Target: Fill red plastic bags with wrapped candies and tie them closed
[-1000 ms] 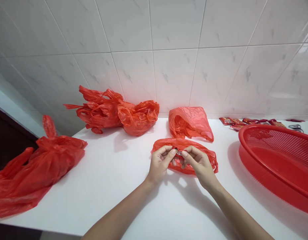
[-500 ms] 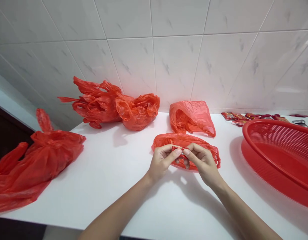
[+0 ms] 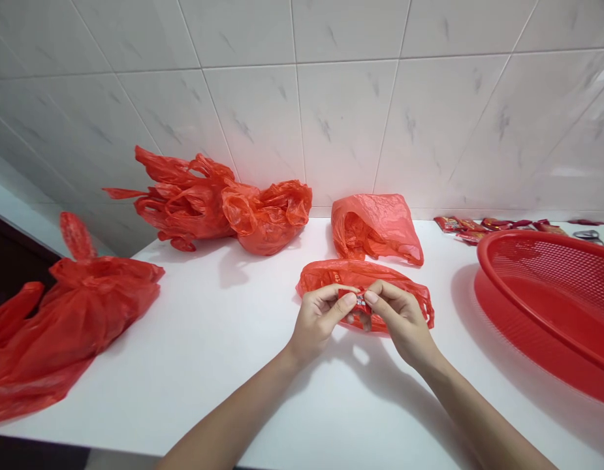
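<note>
Compared with half a second before, more of the small red packet (image 3: 360,302) showed: its printed face was visible between the thumbs, where fingertips had mostly hidden it. Left hand (image 3: 314,320) and right hand (image 3: 404,320) each had thumb and fingers pinched on it, one per side. Packet was over the flattened red plastic bag (image 3: 321,274), mid-tabletop (image 3: 223,339). Bags and basket hadn't moved on the tabletop.

Containers: red mesh basket (image 3: 517,333) at the tabletop's right side, top open, red floor visible. Light-red plastic bag (image 3: 380,222) just behind the flattened one, near the back edge, mouth facing front. Two crumpled red bags, (image 3: 184,205) and (image 3: 270,225), touching, toward the back-left corner. Bulky red bag (image 3: 91,307) at the left edge, neck gathered. Couldn't tell bag contents. Red snack packets (image 3: 448,224) lay loose along the back edge, behind the basket.
</note>
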A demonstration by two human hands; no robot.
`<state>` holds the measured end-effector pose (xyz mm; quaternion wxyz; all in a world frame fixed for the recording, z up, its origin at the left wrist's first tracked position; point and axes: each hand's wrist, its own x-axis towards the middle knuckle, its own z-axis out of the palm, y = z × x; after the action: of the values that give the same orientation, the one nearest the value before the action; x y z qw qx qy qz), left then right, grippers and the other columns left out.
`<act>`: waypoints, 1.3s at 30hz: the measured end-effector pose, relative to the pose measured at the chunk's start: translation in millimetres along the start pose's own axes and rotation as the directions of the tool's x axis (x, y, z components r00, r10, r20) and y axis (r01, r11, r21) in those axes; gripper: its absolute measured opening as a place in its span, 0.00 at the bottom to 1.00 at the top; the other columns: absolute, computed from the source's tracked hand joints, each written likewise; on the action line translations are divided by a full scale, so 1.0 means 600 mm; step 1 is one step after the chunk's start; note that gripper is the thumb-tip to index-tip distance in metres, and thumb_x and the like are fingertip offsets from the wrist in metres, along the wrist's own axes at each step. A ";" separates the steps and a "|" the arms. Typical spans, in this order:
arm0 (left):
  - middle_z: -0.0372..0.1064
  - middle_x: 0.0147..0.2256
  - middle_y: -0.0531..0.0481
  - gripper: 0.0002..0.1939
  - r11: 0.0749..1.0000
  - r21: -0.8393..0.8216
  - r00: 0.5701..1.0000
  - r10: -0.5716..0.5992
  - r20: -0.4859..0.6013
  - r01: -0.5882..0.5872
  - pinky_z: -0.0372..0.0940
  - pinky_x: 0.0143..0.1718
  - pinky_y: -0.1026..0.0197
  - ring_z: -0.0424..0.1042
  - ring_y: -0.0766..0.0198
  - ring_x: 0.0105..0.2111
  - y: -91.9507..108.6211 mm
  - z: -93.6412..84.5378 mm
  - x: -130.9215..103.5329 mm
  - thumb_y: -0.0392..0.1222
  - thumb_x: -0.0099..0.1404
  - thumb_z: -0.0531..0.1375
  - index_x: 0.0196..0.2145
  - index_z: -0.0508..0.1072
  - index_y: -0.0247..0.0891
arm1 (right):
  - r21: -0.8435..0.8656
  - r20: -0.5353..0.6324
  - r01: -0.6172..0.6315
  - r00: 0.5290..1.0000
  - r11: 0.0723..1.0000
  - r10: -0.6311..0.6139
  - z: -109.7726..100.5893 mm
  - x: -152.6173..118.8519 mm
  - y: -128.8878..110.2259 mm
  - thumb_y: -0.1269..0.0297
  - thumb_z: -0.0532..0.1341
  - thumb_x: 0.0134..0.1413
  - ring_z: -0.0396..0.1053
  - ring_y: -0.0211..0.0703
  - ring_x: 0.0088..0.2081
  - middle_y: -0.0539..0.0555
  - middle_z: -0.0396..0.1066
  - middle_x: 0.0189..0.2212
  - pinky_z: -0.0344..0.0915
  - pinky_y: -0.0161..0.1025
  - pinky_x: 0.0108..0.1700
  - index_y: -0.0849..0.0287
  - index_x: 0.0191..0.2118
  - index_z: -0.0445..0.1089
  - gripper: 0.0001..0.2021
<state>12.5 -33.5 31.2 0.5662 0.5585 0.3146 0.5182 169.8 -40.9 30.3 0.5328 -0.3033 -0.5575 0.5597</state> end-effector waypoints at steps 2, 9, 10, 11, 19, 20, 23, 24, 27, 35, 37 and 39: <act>0.77 0.28 0.46 0.18 1.000 -0.007 1.000 -0.024 0.012 0.024 0.71 0.33 0.59 0.76 0.60 0.28 -0.002 0.000 0.001 0.54 0.63 0.64 0.33 0.78 0.34 | -0.014 -0.026 0.007 1.000 1.000 -0.007 -0.001 0.000 0.000 0.56 0.63 0.62 0.66 0.37 0.25 0.48 0.68 0.22 0.66 0.35 0.30 0.58 0.28 0.68 0.14; 0.76 0.26 0.46 0.20 0.999 0.020 0.997 -0.036 0.072 0.034 0.70 0.34 0.59 0.76 0.60 0.29 -0.003 -0.001 -0.001 0.54 0.68 0.59 0.30 0.77 0.34 | -0.036 -0.036 -0.011 0.999 0.999 0.010 0.000 -0.002 -0.003 0.54 0.63 0.61 0.66 0.39 0.26 0.48 0.68 0.21 0.67 0.36 0.30 0.57 0.27 0.67 0.15; 0.76 0.25 0.46 0.20 0.999 0.033 0.997 -0.033 0.071 0.031 0.69 0.33 0.60 0.75 0.60 0.28 -0.003 -0.001 -0.001 0.54 0.68 0.59 0.29 0.76 0.35 | -0.037 -0.031 -0.017 0.999 0.999 0.016 0.001 -0.002 -0.003 0.54 0.63 0.61 0.66 0.39 0.26 0.49 0.68 0.21 0.67 0.36 0.30 0.57 0.27 0.67 0.15; 0.75 0.25 0.47 0.20 0.999 0.044 0.997 -0.031 0.073 0.028 0.69 0.31 0.61 0.75 0.61 0.28 -0.003 -0.001 -0.001 0.55 0.67 0.60 0.28 0.76 0.35 | -0.043 -0.028 -0.021 0.999 0.999 0.020 0.001 -0.003 -0.003 0.53 0.63 0.61 0.66 0.38 0.25 0.49 0.68 0.21 0.67 0.36 0.30 0.57 0.27 0.67 0.16; 0.74 0.26 0.49 0.20 0.998 0.058 0.998 0.003 0.066 -0.007 0.68 0.29 0.62 0.73 0.63 0.27 -0.004 -0.001 -0.003 0.55 0.67 0.60 0.28 0.75 0.36 | -0.062 -0.030 -0.013 0.999 0.998 0.011 0.002 -0.002 -0.004 0.51 0.64 0.60 0.66 0.37 0.24 0.48 0.67 0.20 0.67 0.36 0.29 0.57 0.26 0.67 0.17; 0.74 0.26 0.49 0.19 0.998 0.056 0.998 0.010 0.070 -0.014 0.68 0.29 0.62 0.73 0.64 0.27 -0.004 -0.001 -0.004 0.55 0.67 0.60 0.28 0.75 0.36 | -0.059 -0.030 -0.013 0.999 0.998 0.011 0.002 -0.001 -0.004 0.52 0.64 0.60 0.66 0.37 0.23 0.47 0.67 0.20 0.67 0.36 0.29 0.57 0.26 0.67 0.17; 0.74 0.26 0.49 0.20 0.998 0.065 0.998 0.020 0.063 -0.024 0.67 0.29 0.62 0.72 0.64 0.26 -0.002 0.001 -0.005 0.56 0.67 0.60 0.27 0.74 0.36 | -0.059 -0.030 -0.016 0.999 0.998 0.014 0.002 -0.001 -0.005 0.53 0.64 0.60 0.66 0.37 0.23 0.47 0.67 0.20 0.67 0.37 0.30 0.57 0.26 0.66 0.17; 0.74 0.26 0.49 0.20 0.997 0.072 0.998 0.018 0.058 -0.022 0.67 0.29 0.62 0.72 0.64 0.25 -0.002 0.001 -0.005 0.57 0.66 0.60 0.27 0.73 0.36 | -0.061 -0.029 -0.017 0.999 0.998 0.015 0.003 -0.001 -0.005 0.52 0.64 0.60 0.66 0.37 0.23 0.47 0.67 0.20 0.67 0.37 0.30 0.57 0.26 0.66 0.17; 0.73 0.26 0.48 0.20 0.996 0.087 0.998 -0.007 0.057 0.002 0.65 0.29 0.62 0.71 0.63 0.26 -0.005 0.001 -0.005 0.57 0.66 0.60 0.28 0.74 0.36 | -0.062 -0.026 -0.021 0.999 0.998 0.019 0.004 -0.002 -0.007 0.51 0.63 0.60 0.66 0.38 0.23 0.47 0.67 0.20 0.67 0.37 0.29 0.57 0.26 0.66 0.17; 0.76 0.28 0.44 0.26 1.000 0.009 0.998 0.021 0.063 -0.022 0.67 0.36 0.57 0.74 0.57 0.32 -0.006 -0.004 -0.004 0.56 0.72 0.51 0.29 0.77 0.35 | -0.050 -0.046 -0.023 0.999 0.998 0.021 -0.004 -0.004 -0.005 0.52 0.62 0.62 0.66 0.38 0.25 0.48 0.69 0.22 0.66 0.37 0.32 0.56 0.28 0.66 0.16; 0.75 0.28 0.46 0.24 0.999 0.030 0.999 0.042 0.031 -0.043 0.66 0.35 0.57 0.73 0.58 0.31 -0.003 -0.005 -0.006 0.56 0.71 0.54 0.28 0.76 0.36 | -0.039 -0.050 -0.010 0.999 0.999 0.008 -0.006 -0.003 -0.004 0.53 0.62 0.62 0.67 0.39 0.26 0.49 0.70 0.23 0.66 0.36 0.32 0.56 0.28 0.67 0.15; 0.74 0.27 0.47 0.22 0.998 0.049 0.999 0.048 0.015 -0.049 0.65 0.34 0.58 0.71 0.59 0.30 -0.001 -0.005 -0.007 0.56 0.69 0.56 0.27 0.75 0.36 | -0.024 -0.050 0.003 0.999 1.000 -0.005 -0.007 -0.003 -0.004 0.54 0.62 0.62 0.67 0.39 0.26 0.49 0.70 0.23 0.67 0.36 0.31 0.56 0.28 0.67 0.15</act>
<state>9.0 -36.5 29.3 0.5416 0.5832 0.3098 0.5201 174.6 -41.8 31.4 0.5442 -0.3225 -0.5511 0.5441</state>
